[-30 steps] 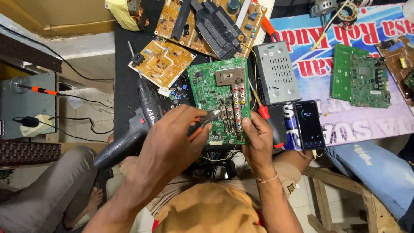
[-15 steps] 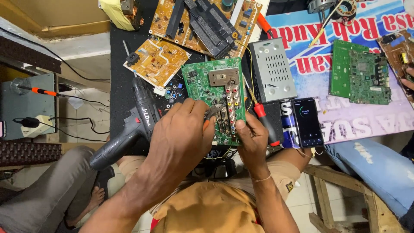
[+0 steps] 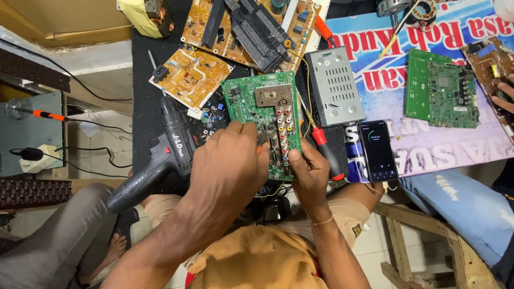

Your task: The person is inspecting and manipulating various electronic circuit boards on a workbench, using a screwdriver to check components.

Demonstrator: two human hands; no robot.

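Green circuit board [image 3: 256, 101], orange-brown boards [image 3: 190, 76], red-handled screwdriver [image 3: 326, 152], black drill [image 3: 160, 160]

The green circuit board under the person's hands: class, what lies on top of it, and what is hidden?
On the green circuit board sit a metal shield plate and coloured round jacks. The left hand covers its lower left part, the right hand its bottom edge, hiding whatever is there.

We see left hand [image 3: 227, 166] covering lower left corner of green circuit board [image 3: 257, 115]; tool under its fingers mostly hidden, kind unclear to us. Right hand [image 3: 310, 171] masks board's bottom edge. We cannot read tiny components on board. Top edge cuts off brown circuit board [image 3: 251, 27] and yellow item [image 3: 140, 13]. Right edge crops another person's hand [image 3: 506, 91]. Drill [image 3: 160, 160] grip partly behind left forearm. Phone [image 3: 377, 150] screen too small for us.
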